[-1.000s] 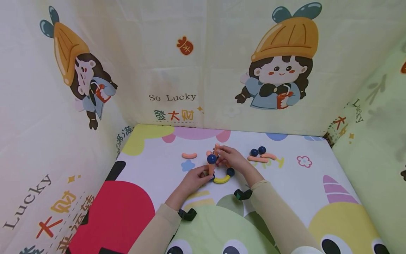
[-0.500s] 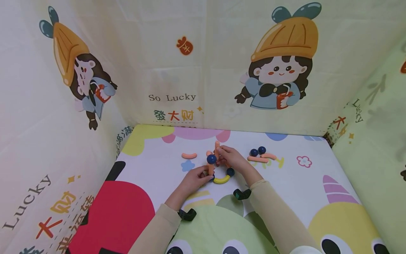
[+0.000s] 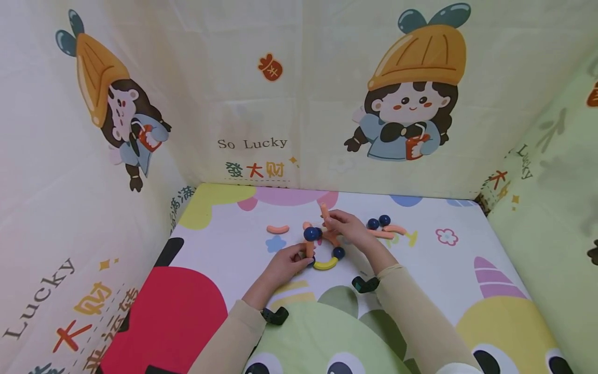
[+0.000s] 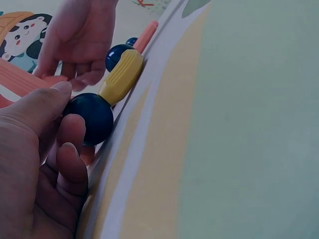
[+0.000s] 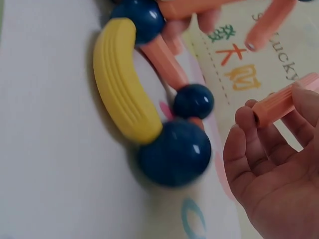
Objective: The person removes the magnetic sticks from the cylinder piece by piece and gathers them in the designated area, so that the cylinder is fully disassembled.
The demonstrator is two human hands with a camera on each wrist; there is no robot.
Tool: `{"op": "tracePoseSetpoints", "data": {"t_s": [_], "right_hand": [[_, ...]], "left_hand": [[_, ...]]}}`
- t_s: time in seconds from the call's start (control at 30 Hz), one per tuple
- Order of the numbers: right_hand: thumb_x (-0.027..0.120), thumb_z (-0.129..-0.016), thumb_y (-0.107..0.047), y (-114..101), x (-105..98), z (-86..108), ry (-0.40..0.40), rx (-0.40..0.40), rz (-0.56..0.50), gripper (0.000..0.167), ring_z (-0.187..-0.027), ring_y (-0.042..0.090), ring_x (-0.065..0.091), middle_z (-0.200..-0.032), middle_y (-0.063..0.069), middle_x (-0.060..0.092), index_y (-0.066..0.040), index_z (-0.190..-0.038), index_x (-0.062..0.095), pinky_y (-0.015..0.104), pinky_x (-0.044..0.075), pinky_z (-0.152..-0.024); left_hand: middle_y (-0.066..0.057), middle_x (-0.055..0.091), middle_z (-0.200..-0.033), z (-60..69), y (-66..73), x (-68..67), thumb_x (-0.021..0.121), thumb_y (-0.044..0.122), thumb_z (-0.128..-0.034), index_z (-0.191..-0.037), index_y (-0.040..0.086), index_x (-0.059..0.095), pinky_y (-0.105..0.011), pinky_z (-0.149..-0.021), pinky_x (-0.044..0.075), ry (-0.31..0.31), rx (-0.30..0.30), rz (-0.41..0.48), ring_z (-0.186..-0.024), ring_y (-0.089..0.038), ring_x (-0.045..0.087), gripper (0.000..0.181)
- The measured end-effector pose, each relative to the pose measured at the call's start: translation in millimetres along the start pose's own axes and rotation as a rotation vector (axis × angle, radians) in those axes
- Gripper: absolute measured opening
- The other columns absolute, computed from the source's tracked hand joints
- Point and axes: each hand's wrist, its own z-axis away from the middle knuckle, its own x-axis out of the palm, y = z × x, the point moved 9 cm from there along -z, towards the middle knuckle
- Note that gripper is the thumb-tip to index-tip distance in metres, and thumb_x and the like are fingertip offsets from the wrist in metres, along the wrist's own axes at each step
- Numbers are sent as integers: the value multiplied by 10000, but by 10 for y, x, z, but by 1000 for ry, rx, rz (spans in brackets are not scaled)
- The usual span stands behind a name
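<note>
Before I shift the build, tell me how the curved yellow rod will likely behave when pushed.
The curved yellow rod is probably stiff, its arc showing no kink. The ridges along it should make it less slippery. With blue balls joined at both ends, it seems unlikely to roll alone and would likely drag them along.

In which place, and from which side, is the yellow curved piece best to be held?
Probably the ribbed middle of the yellow curved piece, pinched from above and coming from the near side: its bend bulges outward there, and blue balls occupy both ends.
</note>
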Motion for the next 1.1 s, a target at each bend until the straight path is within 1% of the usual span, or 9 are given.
{"op": "tracePoseSetpoints", "data": {"t_s": [0.2,0.43,0.5,0.57,0.67,0.8,0.9,1.0,1.1], "right_hand": [[548,-999,-445,70,-267,101,45,33,9,392,-1088,330,571,-1265,157,629,-253,-1340,575,466,481,-973],[567,-940,-572,209,-562,222,80,65,49,516,-1113,309,524,-1276,152,602,-280,-1365,557,454,466,-1003],[574,-936,-574,254,-639,263,90,79,60,514,-1115,307,530,-1271,140,595,-284,-1360,558,456,465,-1012],[583,-945,-545,291,-703,305,100,84,71,498,-1113,309,542,-1276,140,586,-264,-1357,562,453,467,-1014],[580,-956,-524,351,-778,372,118,96,87,483,-1104,313,550,-1268,139,600,-248,-1352,568,440,458,-986],[581,-917,-609,434,-851,448,128,93,89,560,-1144,307,523,-1253,116,650,-254,-1351,568,480,408,-993],[591,-867,-677,497,-917,497,139,85,97,620,-1183,289,501,-1246,70,674,-267,-1332,576,490,398,-990],[589,-860,-682,538,-990,549,166,62,137,611,-1190,276,480,-1250,51,666,-263,-1304,601,436,401,-946],[576,-887,-655,578,-1059,605,195,20,197,588,-1198,294,474,-1296,77,618,-232,-1292,621,430,415,-942]], "left_hand": [[64,597,-745,1,6,-6,640,510,-923,-1249,336,654,-264,-604,447,0,11,-3,-663,-127,539,370],[66,596,-762,4,-18,-11,622,547,-918,-1249,342,653,-260,-607,445,2,19,0,-673,-125,533,391],[67,597,-762,4,-25,-10,621,555,-914,-1249,342,653,-258,-608,443,1,21,2,-674,-125,533,398],[66,595,-759,3,-31,-9,617,565,-912,-1250,349,650,-258,-609,441,2,23,1,-674,-130,534,403],[68,591,-754,-1,-47,-5,612,578,-909,-1242,389,637,-260,-612,440,2,20,-7,-677,-137,539,385],[69,585,-755,4,-42,-7,619,573,-907,-1220,420,630,-259,-614,437,5,9,-11,-684,-137,537,349],[65,589,-759,7,-29,-5,626,564,-907,-1217,402,641,-259,-613,437,6,6,-6,-683,-133,533,350],[64,593,-765,1,-35,4,621,571,-907,-1220,399,643,-260,-613,439,4,3,-5,-687,-131,534,357],[64,590,-768,-4,-44,15,619,581,-904,-1213,420,638,-264,-616,439,3,-7,-9,-694,-138,537,349]]}}
